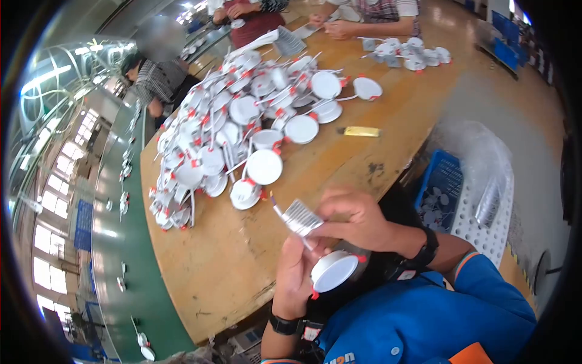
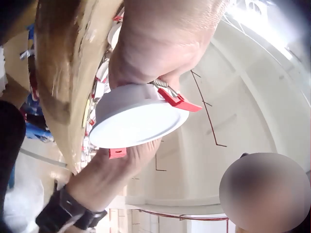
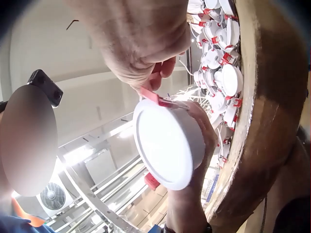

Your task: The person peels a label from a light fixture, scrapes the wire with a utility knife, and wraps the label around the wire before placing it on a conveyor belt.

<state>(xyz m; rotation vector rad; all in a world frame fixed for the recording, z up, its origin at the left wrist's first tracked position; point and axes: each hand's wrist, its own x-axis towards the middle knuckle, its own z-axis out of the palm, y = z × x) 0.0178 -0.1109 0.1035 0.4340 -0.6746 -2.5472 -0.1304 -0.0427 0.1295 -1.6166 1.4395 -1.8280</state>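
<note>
A round white lamp with red clips (image 1: pixel 334 271) is held by the left hand (image 1: pixel 295 270) near the table's front edge. Its cable rises to a white printed label (image 1: pixel 302 217), which the right hand (image 1: pixel 357 219) pinches between thumb and fingers. In the left wrist view the lamp (image 2: pixel 138 121) hangs below the left hand (image 2: pixel 160 43), a spring and red clip at its rim. The right wrist view shows the lamp's flat face (image 3: pixel 165 143), the left hand (image 3: pixel 201 126) behind it and the right hand (image 3: pixel 141 43) above.
A large pile of similar lamps (image 1: pixel 244 110) covers the wooden table's far left part (image 1: pixel 242 267). A yellow object (image 1: pixel 362 131) lies right of it. Beyond are a smaller lamp group (image 1: pixel 414 53) and other people. A blue crate (image 1: pixel 441 182) stands at the right, a green conveyor (image 1: pixel 115 242) at the left.
</note>
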